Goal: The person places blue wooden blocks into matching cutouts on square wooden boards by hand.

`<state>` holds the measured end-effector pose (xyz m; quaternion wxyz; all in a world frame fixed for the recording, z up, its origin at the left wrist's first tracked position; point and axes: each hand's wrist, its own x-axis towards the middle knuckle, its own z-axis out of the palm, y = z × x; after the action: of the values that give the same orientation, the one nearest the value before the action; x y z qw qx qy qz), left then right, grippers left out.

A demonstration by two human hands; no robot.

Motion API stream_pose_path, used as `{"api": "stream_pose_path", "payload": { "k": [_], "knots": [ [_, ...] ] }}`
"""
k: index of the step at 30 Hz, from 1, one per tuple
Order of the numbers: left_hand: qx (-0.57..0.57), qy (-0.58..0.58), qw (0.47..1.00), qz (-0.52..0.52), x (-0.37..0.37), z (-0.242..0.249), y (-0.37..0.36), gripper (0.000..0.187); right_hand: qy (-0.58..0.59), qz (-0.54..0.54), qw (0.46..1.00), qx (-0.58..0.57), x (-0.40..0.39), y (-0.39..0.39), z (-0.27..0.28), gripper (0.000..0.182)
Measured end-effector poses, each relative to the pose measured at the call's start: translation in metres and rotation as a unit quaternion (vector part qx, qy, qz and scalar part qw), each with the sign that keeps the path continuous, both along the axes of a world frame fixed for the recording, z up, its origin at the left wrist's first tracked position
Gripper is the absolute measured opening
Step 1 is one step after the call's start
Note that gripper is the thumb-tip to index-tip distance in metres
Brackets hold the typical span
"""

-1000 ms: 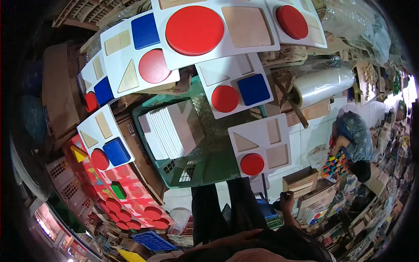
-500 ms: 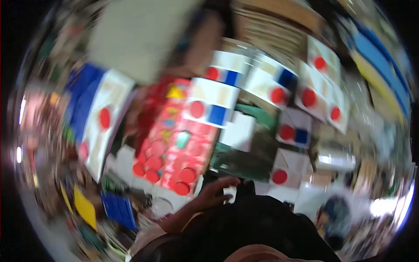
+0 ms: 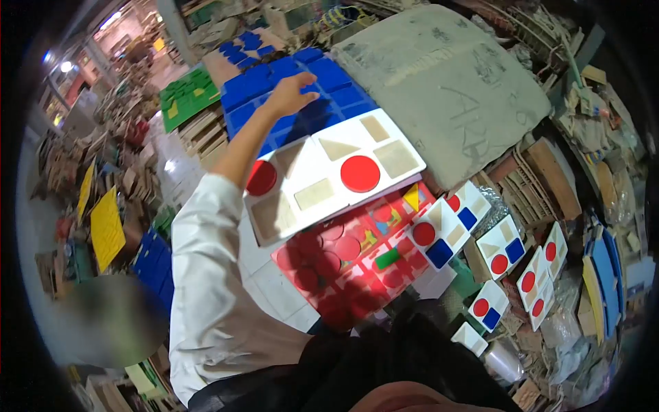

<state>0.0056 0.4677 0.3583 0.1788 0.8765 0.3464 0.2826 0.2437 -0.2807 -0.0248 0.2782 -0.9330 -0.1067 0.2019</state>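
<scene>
Here, the left hand [image 3: 290,96] reaches out over the rows of blue squares [image 3: 336,71], and this looks like a reach rather than a hold. Its grip is fairly wide, thumb and fingers parted, with nothing seen in it; whether a fingertip touches a square, I cannot tell. Taking one from this pose would call for lowering the fingertips onto its edges and narrowing the grip. Just beside the squares lie two white boards [image 3: 288,189], each holding a red disc [image 3: 360,173]. The right hand is out of view.
</scene>
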Motion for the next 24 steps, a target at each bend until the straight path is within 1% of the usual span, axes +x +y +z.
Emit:
{"api": "stream_pose_path", "payload": {
  "k": [2, 3, 4, 5, 6, 8, 10, 11, 12, 14, 15, 16, 17, 18, 19, 20, 21, 22, 23, 24],
  "knots": [
    [0.091, 0.095, 0.991, 0.021, 0.041, -0.034, 0.059, 0.062, -0.019, -0.009, 1.000, 0.012, -0.020, 0.009, 0.009, 0.027],
    [0.091, 0.087, 0.992, 0.003, 0.056, -0.046, 0.078, 0.062, -0.028, -0.026, 0.999, 0.006, -0.034, 0.010, 0.015, 0.026],
    [0.048, 0.115, 0.989, 0.073, 0.065, -0.055, 0.093, 0.073, -0.034, -0.044, 0.998, 0.000, -0.048, 0.014, 0.027, 0.026],
    [0.004, 0.145, 0.979, 0.142, 0.074, -0.066, 0.108, 0.085, -0.015, -0.114, 0.993, -0.027, -0.066, 0.015, 0.039, 0.022],
    [-0.057, 0.157, 0.968, 0.190, 0.083, -0.068, 0.114, 0.099, -0.005, -0.131, 0.991, -0.024, -0.083, 0.013, 0.055, 0.021],
    [-0.050, 0.122, 0.963, 0.233, 0.093, -0.079, 0.116, 0.101, 0.009, -0.181, 0.983, -0.036, -0.118, -0.013, 0.057, 0.020],
    [-0.063, 0.119, 0.965, 0.226, 0.100, -0.084, 0.114, 0.101, -0.013, -0.193, 0.979, -0.068, -0.151, -0.045, 0.046, 0.022],
    [-0.073, 0.110, 0.964, 0.231, 0.102, -0.084, 0.113, 0.102, -0.091, -0.144, 0.977, -0.126, -0.166, -0.077, 0.020, 0.026],
    [-0.070, 0.114, 0.966, 0.223, 0.103, -0.079, 0.108, 0.102, -0.034, -0.183, 0.973, -0.135, -0.175, -0.078, 0.030, 0.029],
    [-0.085, 0.167, 0.945, 0.268, 0.102, -0.061, 0.089, 0.104, -0.006, -0.199, 0.968, -0.154, -0.185, -0.091, 0.022, 0.031],
    [-0.080, 0.192, 0.939, 0.273, 0.100, -0.052, 0.077, 0.105, -0.011, -0.178, 0.971, -0.161, -0.185, -0.110, -0.001, 0.028],
    [-0.050, 0.207, 0.936, 0.279, 0.101, -0.056, 0.082, 0.105, -0.148, 0.143, 0.928, -0.310, -0.183, -0.126, -0.024, 0.027],
    [-0.021, 0.225, 0.934, 0.277, 0.099, -0.065, 0.093, 0.106, -0.020, -0.096, 0.979, -0.181, -0.177, -0.107, -0.006, 0.028],
    [-0.052, 0.259, 0.927, 0.266, 0.099, -0.061, 0.101, 0.105, 0.042, -0.105, 0.963, -0.243, -0.164, -0.086, 0.010, 0.031],
    [-0.084, 0.292, 0.936, 0.179, 0.096, -0.054, 0.112, 0.092, 0.032, -0.098, 0.972, -0.212, -0.154, -0.069, 0.027, 0.030],
    [-0.023, 0.180, 0.983, 0.028, 0.090, -0.071, 0.137, 0.075, 0.025, -0.097, 0.978, -0.183, -0.143, -0.050, 0.050, 0.029],
    [0.032, 0.089, 0.986, -0.137, 0.084, -0.089, 0.161, 0.059, -0.012, -0.020, 0.987, -0.161, -0.126, -0.045, 0.043, 0.029],
    [-0.166, -0.018, 0.975, -0.148, 0.075, -0.051, 0.118, 0.057, -0.032, -0.014, 0.992, -0.122, -0.113, -0.020, 0.071, 0.026],
    [-0.392, -0.204, 0.885, -0.145, 0.065, -0.011, 0.070, 0.055, 0.058, -0.152, 0.985, 0.057, -0.101, 0.035, 0.146, 0.019],
    [-0.524, -0.352, 0.769, -0.106, 0.056, 0.030, 0.021, 0.054, 0.048, -0.162, 0.953, 0.251, -0.090, 0.065, 0.177, 0.022]
  ]
}}
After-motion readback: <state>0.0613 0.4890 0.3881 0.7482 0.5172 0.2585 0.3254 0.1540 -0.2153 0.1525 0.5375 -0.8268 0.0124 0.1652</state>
